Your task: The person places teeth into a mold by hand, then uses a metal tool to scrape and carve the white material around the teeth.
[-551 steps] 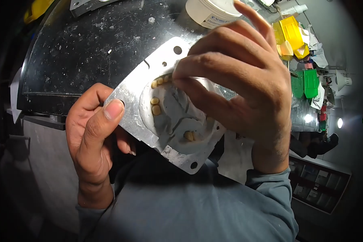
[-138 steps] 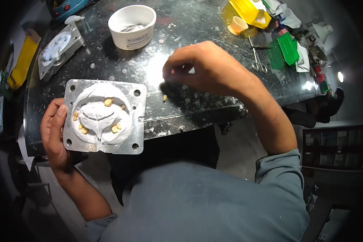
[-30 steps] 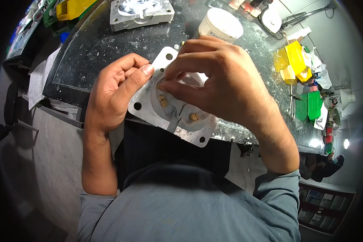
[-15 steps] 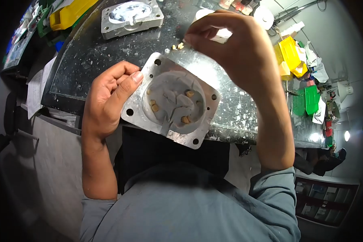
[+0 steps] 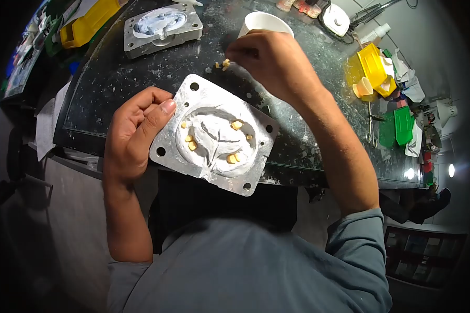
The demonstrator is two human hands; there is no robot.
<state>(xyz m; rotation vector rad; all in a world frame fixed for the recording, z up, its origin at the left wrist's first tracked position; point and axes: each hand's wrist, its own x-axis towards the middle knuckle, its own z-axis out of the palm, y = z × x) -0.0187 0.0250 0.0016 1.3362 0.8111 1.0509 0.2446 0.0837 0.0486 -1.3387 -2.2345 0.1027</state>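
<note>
A square metal flask half [image 5: 214,185] with holes at its corners is tilted above the table's front edge. White plaster [image 5: 212,140] fills its round middle, with several small yellowish pieces [image 5: 191,144] set in it. My left hand [image 5: 138,130] grips the flask's left edge, thumb on top. Further back, my right hand [image 5: 263,60] is closed, its fingertips pinched at some small yellowish pieces [image 5: 224,64] on the dark table. Whether a piece is between those fingertips is hidden. Just behind my right hand stands a white cup [image 5: 269,22].
Another metal flask half [image 5: 164,44] lies at the back left of the black table [image 5: 96,112]. A yellow bin [image 5: 89,23] is at the far left. Yellow bins [image 5: 372,65] and a green bin [image 5: 402,126] stand on the right, near a small cup [image 5: 363,88].
My right hand has moved left and down to the small pieces. The flask in my left hand has shifted slightly left and is now brightly lit. The white cup is more visible.
</note>
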